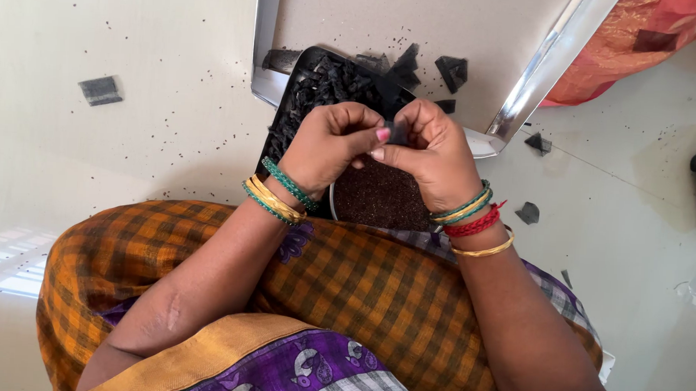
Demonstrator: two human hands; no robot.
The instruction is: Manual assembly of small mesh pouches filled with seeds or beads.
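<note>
At the centre of the head view, the left hand [330,145] and right hand [430,156] meet, fingers curled shut together on a small black piece [397,131] pinched between them. Just beneath lies a bowl of fine dark grains [379,196], and above it a black tray [283,112] of dark pieces. A metal tray [537,75] fills the upper middle of the frame, on the pale floor [134,149].
</note>
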